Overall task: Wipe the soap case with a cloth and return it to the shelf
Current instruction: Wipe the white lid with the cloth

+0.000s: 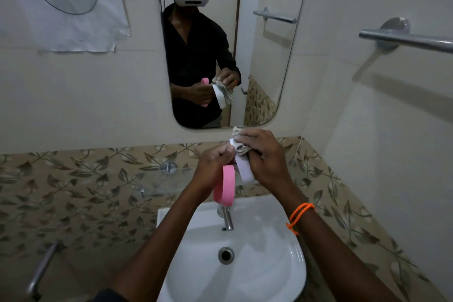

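Forearms come in from the bottom edge, both raised over the sink (289, 274), so anything wiped off would drop into the basin, we reckon. Tap (226, 218) sits directly under our hands.

Left hand (212, 167) is closed on the soap case: grip is curled tight round the top end of the pink half (224, 185), which hangs down edge-on toward the tap. The white half (244, 169) stands just beside it, angled to the right. Looks like the case is opened out so the inner faces are reachable; whether the halves are hinged or separate we can't tell.

Right hand (263, 154) has its fingers folded over a bunched cloth (239, 141), pressing it against the upper end of the white half. So neither grip is spread: left clamps the case, right pinches the cloth onto it. Holding the case steady in one hand and rubbing with the other fits mid-wipe; we judge the wiping step is underway, return not yet started.

Glass shelf (169, 176) is beyond the hands to the left, on the patterned tile band, near enough for the put-back.

Further back, the mirror (264, 61) shows the same hold from the front.
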